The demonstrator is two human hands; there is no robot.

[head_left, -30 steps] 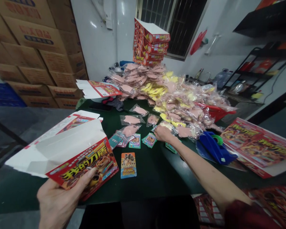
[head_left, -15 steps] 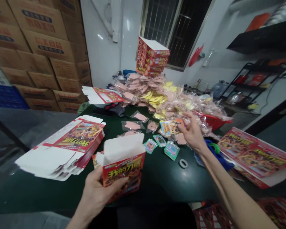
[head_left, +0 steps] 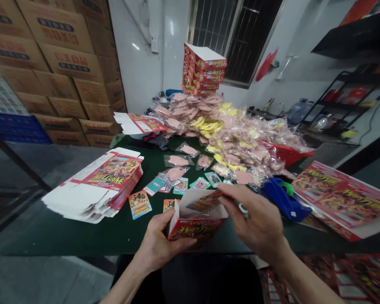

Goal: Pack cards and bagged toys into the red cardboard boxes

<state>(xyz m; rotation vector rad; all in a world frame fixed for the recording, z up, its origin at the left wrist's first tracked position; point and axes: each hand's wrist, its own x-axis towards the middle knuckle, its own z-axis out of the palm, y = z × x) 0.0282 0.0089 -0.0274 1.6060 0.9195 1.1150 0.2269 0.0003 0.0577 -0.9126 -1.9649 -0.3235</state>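
Observation:
My left hand (head_left: 160,240) grips a red printed carton (head_left: 196,228) by its left side, its open top tilted up toward me. At the carton's mouth, my right hand (head_left: 253,221) pinches a picture card (head_left: 205,202), which is partly inside the opening. Just beyond the carton, small cards (head_left: 155,185) lie spread on the dark green table (head_left: 114,240). An orange and blue card (head_left: 139,204) lies left of them. Behind the cards are pink pieces in clear wrappers (head_left: 178,160). A ring, partly covered by my right hand, shows beside its fingers.
Flattened cartons (head_left: 98,185) are stacked on the left; a printed red sheet (head_left: 345,198) lies at the right. A blue tape dispenser (head_left: 285,198) stands right of my hand. Wrapped pieces (head_left: 221,126) heap at the back, below stacked red boxes (head_left: 202,69). Brown cartons (head_left: 72,63) line the wall.
My right hand has come back from the wrapped heap to the carton, bringing the card into its opening. The carton has moved right and tilted, uncovering cards on the table.

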